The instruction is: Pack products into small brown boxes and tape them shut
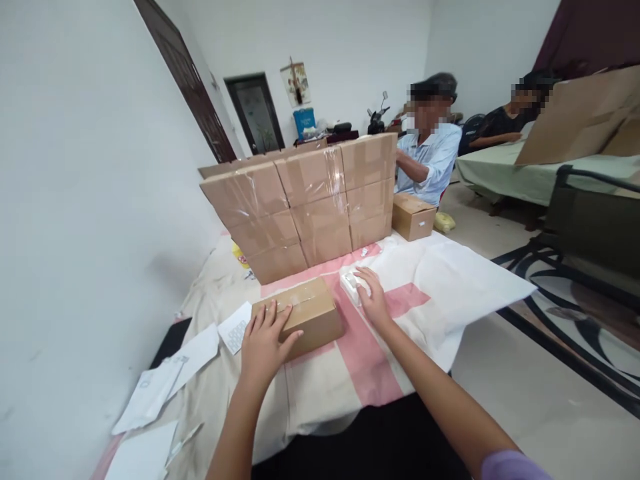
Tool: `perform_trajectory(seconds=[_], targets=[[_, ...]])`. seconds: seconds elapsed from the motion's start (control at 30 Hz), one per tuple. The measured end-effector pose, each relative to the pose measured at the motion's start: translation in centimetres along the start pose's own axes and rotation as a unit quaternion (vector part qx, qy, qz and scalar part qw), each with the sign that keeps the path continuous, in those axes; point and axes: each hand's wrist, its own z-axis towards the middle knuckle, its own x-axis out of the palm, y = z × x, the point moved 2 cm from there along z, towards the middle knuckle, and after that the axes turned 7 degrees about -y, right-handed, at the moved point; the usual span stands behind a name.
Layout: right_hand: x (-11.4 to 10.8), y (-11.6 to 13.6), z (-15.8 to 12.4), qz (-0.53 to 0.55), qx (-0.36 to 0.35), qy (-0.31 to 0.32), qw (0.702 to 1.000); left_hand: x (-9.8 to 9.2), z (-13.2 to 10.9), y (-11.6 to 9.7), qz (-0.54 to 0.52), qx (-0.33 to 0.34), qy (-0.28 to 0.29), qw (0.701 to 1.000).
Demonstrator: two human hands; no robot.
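Note:
A closed brown cardboard box [317, 327] lies on the cloth-covered table in front of me, with clear tape along its top seam. My left hand [267, 343] rests on its top and near edge, fingers spread and flat. Just right of the box, my right hand [371, 299] curls its fingers over a white tape dispenser [348, 287] that sits on the table. Part of the dispenser is hidden under the fingers. White paper with a printed grid [235, 328] lies left of the box.
A wall of taped cardboard boxes [320, 213] stands across the table's far side. Right of it are a smaller box [414, 217] and a seated person [435, 160]. White papers [150, 397] and a pen-like item [185, 441] lie at left. Another person sits farther right.

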Motion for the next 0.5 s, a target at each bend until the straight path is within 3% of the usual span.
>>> perform_trajectory(seconds=[0.07,0.23,0.37,0.5], targets=[[-1.1,-1.5,1.5,-0.016,0.082,-0.025,0.996,0.2,1.1,0.1,-0.004,-0.007,0.004,1.0],[-1.8,-3.9,3.3,-0.026,0.196,0.078,0.977,0.2,3.7,0.3,-0.031,-0.029,0.036,0.998],[-1.7,-4.2,4.3,-0.048,0.268,0.127,0.954,-0.5,4.8,-0.2,-0.02,-0.029,0.081,0.996],[-1.2,-3.4,6.0,-0.072,0.301,0.161,0.937,-1.3,4.6,-1.6,0.035,-0.008,0.029,0.999]])
